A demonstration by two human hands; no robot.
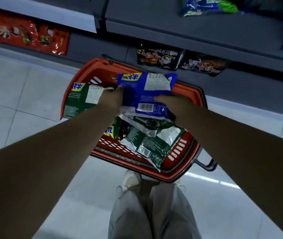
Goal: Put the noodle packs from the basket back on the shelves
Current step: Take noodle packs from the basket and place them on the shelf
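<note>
Over the basket (92,69), our left hand (113,100) has its fingers (110,90) clamped on the green pack (78,100). Our right hand (171,104) grips the blue pack (146,88), whose long axis points toward the shelves (171,23) ahead.

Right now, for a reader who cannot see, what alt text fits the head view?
The left hand grips a green noodle pack and the right hand a blue noodle pack above a red basket on the floor. In the basket lie more packs; grey shelves beyond hold black packs.
</note>
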